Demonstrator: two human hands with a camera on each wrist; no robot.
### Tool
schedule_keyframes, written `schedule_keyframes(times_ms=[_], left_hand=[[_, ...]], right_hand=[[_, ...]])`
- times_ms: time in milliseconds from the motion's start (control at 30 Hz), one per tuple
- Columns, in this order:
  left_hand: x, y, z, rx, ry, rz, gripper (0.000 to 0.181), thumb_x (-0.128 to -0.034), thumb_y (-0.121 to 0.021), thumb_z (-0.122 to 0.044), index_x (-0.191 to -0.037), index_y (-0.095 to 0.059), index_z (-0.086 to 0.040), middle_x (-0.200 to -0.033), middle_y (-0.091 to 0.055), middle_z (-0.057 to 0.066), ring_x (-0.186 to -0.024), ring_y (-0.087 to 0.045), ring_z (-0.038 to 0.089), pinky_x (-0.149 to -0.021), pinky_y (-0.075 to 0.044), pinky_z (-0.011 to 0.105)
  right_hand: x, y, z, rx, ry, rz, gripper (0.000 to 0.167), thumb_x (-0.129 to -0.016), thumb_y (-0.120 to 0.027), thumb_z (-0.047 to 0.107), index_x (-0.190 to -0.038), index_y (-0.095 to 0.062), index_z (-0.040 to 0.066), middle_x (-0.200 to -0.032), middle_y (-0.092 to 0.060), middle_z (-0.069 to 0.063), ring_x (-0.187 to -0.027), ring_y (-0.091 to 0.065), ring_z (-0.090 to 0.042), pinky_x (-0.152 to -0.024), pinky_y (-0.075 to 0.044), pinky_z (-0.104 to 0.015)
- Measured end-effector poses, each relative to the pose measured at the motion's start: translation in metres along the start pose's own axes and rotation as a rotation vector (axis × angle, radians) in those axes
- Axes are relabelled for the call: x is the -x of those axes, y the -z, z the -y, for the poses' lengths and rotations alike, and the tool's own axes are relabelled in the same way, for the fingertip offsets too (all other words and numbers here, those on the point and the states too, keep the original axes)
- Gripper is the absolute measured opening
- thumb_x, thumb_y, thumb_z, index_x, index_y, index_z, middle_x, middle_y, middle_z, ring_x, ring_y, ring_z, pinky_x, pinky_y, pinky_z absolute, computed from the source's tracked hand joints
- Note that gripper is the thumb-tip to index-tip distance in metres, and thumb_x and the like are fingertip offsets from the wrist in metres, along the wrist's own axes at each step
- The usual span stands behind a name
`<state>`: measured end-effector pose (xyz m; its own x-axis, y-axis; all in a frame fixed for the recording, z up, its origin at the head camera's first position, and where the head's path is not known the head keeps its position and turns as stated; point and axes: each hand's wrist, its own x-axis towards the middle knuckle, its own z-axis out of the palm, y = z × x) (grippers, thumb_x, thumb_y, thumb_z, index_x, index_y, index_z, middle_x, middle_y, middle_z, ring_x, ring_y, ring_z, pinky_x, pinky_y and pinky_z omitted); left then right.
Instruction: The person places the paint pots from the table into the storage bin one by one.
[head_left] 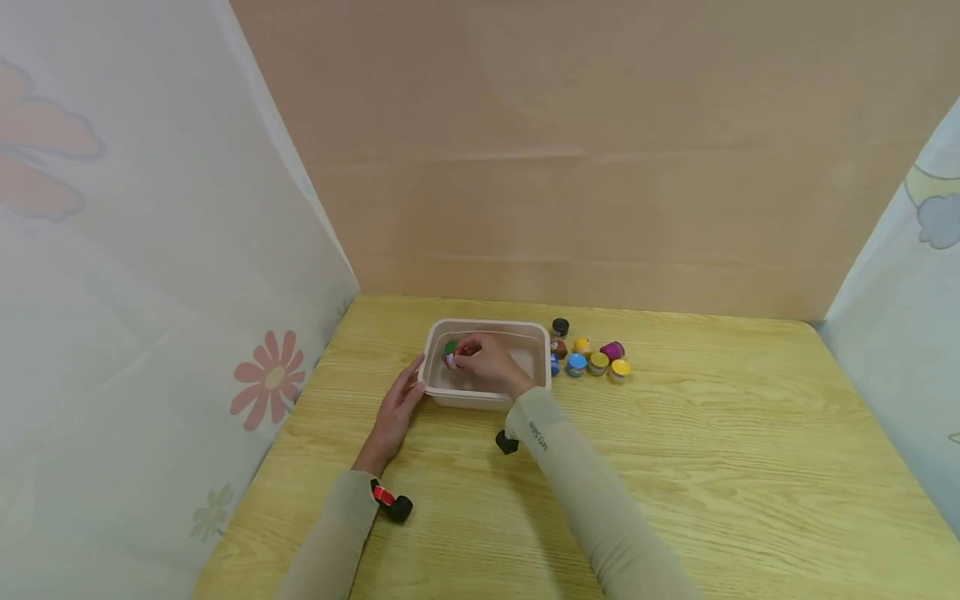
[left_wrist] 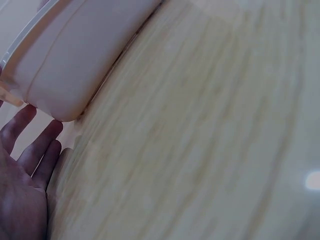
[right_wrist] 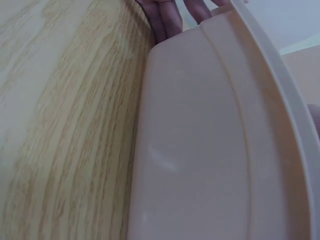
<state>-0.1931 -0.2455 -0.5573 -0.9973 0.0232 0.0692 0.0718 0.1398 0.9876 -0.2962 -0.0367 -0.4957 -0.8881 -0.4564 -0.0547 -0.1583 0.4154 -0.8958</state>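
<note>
A pale pink plastic bin (head_left: 480,401) stands on the wooden table. My right hand (head_left: 486,362) reaches inside it and pinches a small green-lidded tub (head_left: 450,347) near the bin's left end. At the bin's left side is my left hand (head_left: 393,418), its fingers stretched along the outer wall. In the left wrist view, the left hand's fingertips (left_wrist: 56,125) touch the bin's corner. The right wrist view is mostly filled by the bin's outer wall (right_wrist: 195,135), which hides the tub there.
Right of the bin stand several small tubs, among them a black one (head_left: 560,327), a light blue one (head_left: 576,364), a purple one (head_left: 612,351) lying tilted, and a yellow-orange one (head_left: 619,371). A brown backdrop (head_left: 600,208) rises behind the table (head_left: 712,467).
</note>
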Motion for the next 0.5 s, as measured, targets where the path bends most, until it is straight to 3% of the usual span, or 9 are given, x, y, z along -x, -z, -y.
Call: schedule_keyframes(times_ms=[200, 400, 500], left_hand=[[-0.001, 0.001, -0.004, 0.016, 0.025, 0.025, 0.053, -0.1119, -0.047, -0.029, -0.163, -0.033, -0.032, -0.165, -0.037, 0.011, -0.149, -0.041, 0.033, -0.123, -0.030, 0.052], [0.009, 0.000, -0.028, 0.011, 0.022, 0.031, 0.054, -0.1114, -0.049, -0.027, -0.164, -0.033, -0.025, -0.163, -0.040, 0.017, -0.145, -0.047, 0.038, -0.121, -0.034, 0.053], [0.012, -0.002, -0.033, 0.018, 0.021, 0.026, 0.055, -0.1110, -0.050, -0.028, -0.163, -0.034, -0.025, -0.163, -0.041, 0.016, -0.144, -0.047, 0.037, -0.120, -0.034, 0.053]], right_hand=[[0.000, 0.000, 0.001, 0.054, 0.008, 0.006, 0.017, -0.096, -0.075, 0.016, -0.110, -0.074, 0.005, -0.110, -0.072, -0.009, -0.105, -0.065, -0.022, -0.096, -0.054, -0.039], [0.001, -0.002, 0.002, 0.093, 0.028, 0.013, 0.019, -0.093, -0.078, 0.015, -0.106, -0.074, 0.003, -0.108, -0.073, -0.011, -0.103, -0.066, -0.023, -0.094, -0.054, -0.038], [0.002, -0.003, 0.002, 0.118, 0.028, 0.013, 0.020, -0.092, -0.080, 0.014, -0.106, -0.074, 0.001, -0.107, -0.074, -0.012, -0.102, -0.067, -0.023, -0.093, -0.055, -0.037]])
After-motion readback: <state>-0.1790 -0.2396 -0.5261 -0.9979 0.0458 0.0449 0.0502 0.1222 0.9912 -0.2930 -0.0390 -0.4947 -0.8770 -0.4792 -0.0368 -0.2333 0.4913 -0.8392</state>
